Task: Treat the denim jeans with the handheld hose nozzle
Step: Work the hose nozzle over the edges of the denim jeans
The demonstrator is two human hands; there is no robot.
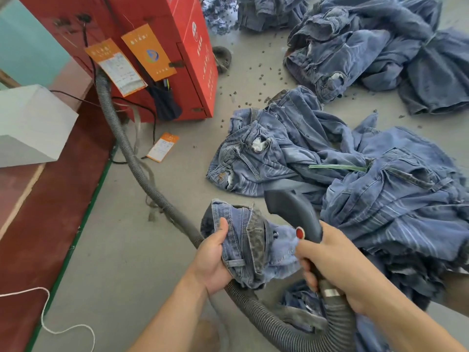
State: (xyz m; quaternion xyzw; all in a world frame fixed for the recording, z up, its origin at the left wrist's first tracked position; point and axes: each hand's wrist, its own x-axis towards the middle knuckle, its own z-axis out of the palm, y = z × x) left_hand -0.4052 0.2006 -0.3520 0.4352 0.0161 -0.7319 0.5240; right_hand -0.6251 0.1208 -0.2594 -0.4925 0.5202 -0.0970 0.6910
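Left hand (213, 257) grips bunched denim jeans (250, 246) at waistband, held above floor (132, 262). Right hand (335, 260) clenched round nozzle (294, 214) handle, tip just beside jeans. Hose (121, 138) trails toward red cabinet (162, 47).

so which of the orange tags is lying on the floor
The small orange tag near the corrugated hose, below the red cabinet; the other two hang on the cabinet's front.
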